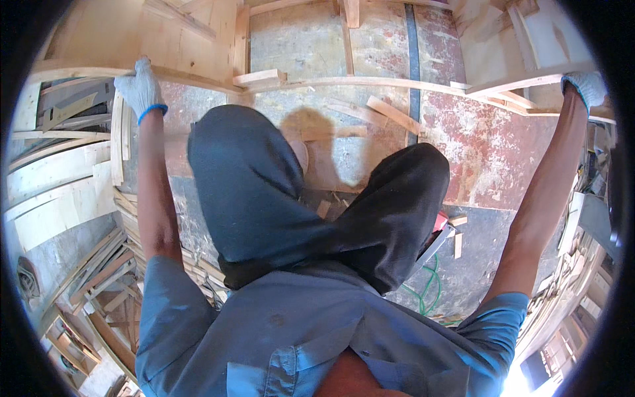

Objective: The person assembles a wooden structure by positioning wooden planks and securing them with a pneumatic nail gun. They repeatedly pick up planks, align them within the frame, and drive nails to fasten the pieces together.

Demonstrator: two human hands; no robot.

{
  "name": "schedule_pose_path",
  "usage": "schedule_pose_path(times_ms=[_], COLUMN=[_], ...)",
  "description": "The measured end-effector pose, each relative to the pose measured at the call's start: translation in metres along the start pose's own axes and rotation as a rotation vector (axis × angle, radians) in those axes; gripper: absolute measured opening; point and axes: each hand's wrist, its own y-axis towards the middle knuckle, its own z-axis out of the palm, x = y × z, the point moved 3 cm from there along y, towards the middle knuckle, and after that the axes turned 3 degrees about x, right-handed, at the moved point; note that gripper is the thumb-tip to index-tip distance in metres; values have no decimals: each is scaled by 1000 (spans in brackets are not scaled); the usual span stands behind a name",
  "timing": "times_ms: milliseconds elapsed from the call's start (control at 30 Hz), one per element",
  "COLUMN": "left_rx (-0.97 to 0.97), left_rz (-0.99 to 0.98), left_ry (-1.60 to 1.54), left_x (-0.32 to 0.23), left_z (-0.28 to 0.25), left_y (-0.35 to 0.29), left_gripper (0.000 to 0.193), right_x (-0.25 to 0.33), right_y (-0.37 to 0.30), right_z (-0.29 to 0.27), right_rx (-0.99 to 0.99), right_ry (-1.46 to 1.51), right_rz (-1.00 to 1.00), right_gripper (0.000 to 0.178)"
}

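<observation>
1. The timber frame rail [370, 82] spans between your hands; your left gloved hand [141, 90] grips its left end;
2. your right gloved hand [588, 88] reaches its right end; finger grip hidden;
3. plywood panels [188, 54] beyond it look attached; what remains is unclear.

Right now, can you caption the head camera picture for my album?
Gloved left hand and right hand, spread wide at a wooden frame above a patchy floor.

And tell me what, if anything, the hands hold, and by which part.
The left hand grips the wooden frame by its near edge; the right hand is at the frame's right side, grip unclear.
</observation>
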Motion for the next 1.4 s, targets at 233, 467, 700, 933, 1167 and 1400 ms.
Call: schedule_pose_path(times_ms=[233,467,700,933,1167,1400], left_rx=[-19,113,550,911,810,621], left_rz=[-14,-19,-98,673,765,917], left_ry=[199,37,-232,434,230,447], left_x=[23,11,105,62,80,97], left_z=[-8,-21,-11,114,213,259], left_y=[24,23,-58,-191,-180,-189], left_gripper=[80,54,29,42,30,26], right_x=[23,153,311,335,159,91], right_y=[-110,-379,-433,-529,-565,-620], right_z=[25,49,35,-30,-37,-53], right_rx=[-278,722,398,565,713,816], right_ry=[232,1223,1012,1304,989,753], right_rz=[-234,30,-290,-431,247,562], right_gripper=[19,48,45,48,38,39])
